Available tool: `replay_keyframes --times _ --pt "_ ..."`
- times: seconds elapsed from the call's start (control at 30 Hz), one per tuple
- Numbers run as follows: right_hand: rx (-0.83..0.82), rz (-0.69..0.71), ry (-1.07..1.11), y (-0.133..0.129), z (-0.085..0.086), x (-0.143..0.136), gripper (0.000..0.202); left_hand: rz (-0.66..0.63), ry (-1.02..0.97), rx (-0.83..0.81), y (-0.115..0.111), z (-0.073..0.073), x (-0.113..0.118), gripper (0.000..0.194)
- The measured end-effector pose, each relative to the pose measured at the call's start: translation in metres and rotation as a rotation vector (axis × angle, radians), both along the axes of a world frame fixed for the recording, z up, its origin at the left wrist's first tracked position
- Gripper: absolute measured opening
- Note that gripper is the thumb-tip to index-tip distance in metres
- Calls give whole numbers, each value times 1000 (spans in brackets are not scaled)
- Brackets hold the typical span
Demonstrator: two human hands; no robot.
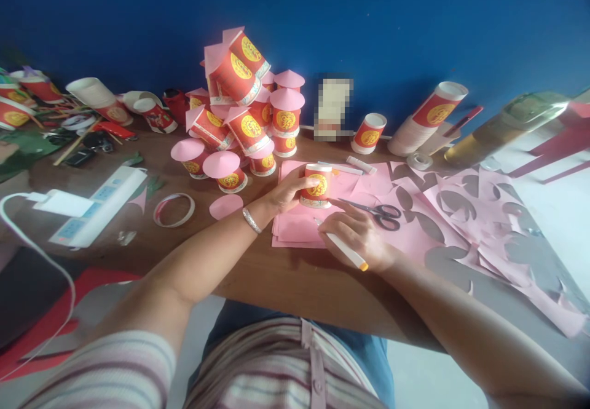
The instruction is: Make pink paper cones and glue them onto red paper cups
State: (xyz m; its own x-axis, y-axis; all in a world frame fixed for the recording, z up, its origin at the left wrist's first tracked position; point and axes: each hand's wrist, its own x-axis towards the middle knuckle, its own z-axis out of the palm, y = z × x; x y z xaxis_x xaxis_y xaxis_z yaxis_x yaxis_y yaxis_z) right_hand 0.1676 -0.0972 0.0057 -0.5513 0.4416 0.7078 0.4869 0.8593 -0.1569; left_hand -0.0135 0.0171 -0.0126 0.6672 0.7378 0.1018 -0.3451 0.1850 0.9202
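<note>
The left hand (290,190) grips a red-and-white paper cup (318,196) over pink paper sheets (297,230); the right hand (358,232) clasps a slim white orange-ended marker (345,251). Squeezing too hard could dent the cup.

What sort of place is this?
Most likely a craft workspace, though whether at home or elsewhere I can't tell. The signs: piled red cups with pink paper cones, cut-up pink paper scraps and scissors.
</note>
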Motion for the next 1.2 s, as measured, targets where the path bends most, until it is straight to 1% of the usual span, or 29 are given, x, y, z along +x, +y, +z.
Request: replay_keyframes --times 0.17,0.3,0.4,0.53,0.7,0.93,1.2 --pt "-1 47 16 0 0 -2 15 15 25 1 -3 1 2 38" --pt "32 58 15 0 2 -3 16 66 78 -5 -4 2 5 47" --pt "44 17 35 0 2 -2 15 85 42 -40 -2 3 5 50" --pt "77 -49 46 1 0 0 18 58 -21 -50 0 3 4 42" --pt "100 -110 49 2 1 3 21 41 -25 -31 -1 4 4 33" --pt "108 -168 41 3 0 4 20 30 -14 -25 -2 5 4 35" --pt "63 -171 25 5 -3 5 15 32 -9 -25 -2 7 4 41"
